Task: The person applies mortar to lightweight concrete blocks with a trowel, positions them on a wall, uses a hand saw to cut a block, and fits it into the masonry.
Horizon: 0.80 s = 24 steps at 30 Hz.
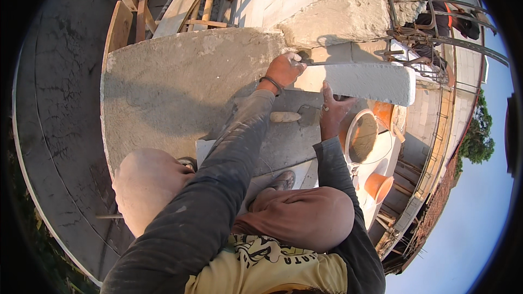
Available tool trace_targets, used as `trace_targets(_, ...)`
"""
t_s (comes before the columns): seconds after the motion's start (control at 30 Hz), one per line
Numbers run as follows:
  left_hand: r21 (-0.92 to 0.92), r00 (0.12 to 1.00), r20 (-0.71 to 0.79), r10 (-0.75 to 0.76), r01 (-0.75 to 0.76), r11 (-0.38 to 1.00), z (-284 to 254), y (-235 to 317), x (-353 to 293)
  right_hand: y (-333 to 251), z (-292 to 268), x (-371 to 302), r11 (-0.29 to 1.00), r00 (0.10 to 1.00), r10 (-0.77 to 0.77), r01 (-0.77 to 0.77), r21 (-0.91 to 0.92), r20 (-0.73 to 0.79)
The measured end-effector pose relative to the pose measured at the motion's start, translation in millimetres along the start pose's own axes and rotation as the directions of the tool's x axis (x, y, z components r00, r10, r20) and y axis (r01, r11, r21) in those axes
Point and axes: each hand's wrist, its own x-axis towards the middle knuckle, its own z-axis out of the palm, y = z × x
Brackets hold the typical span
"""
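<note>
A pale lightweight concrete block (368,83) extends to the right in front of me, its upper face partly sunlit and partly in shadow. My left hand (284,71), a dark band at its wrist, grips the block's left end, with fingers at the far edge. Along the near edge, my right hand (334,111) holds on with the thumb up against the face; its other fingers are partly hidden under the block. Between my forearms lies a trowel (285,116) with a pale wooden handle. Its mortar-smeared blade reaches toward my right wrist.
An orange bucket of grey mortar (364,137) stands right of my right hand, with a smaller orange container (379,186) nearer me. Rebar (463,43) sticks out at upper right, beside another person (430,22). A rough mortared slab (174,76) spreads left; wooden planks (188,2) lie beyond.
</note>
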Motion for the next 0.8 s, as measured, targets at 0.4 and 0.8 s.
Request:
trace_targets(0.4, 0.347, 0.752, 0.213, 0.624, -0.655, 0.671, 70.5, 34.5, -12.1, -21.1, -31.5, 19.5, 0.970, 0.967, 0.215, -0.228, 0.080, 0.139)
trace_targets(0.8, 0.285, 0.871, 0.185, 0.456, -0.491, 0.823, 72.3, 59.8, -42.6, 12.3, -115.5, -31.6, 0.983, 0.931, 0.009, -0.074, 0.166, 0.365)
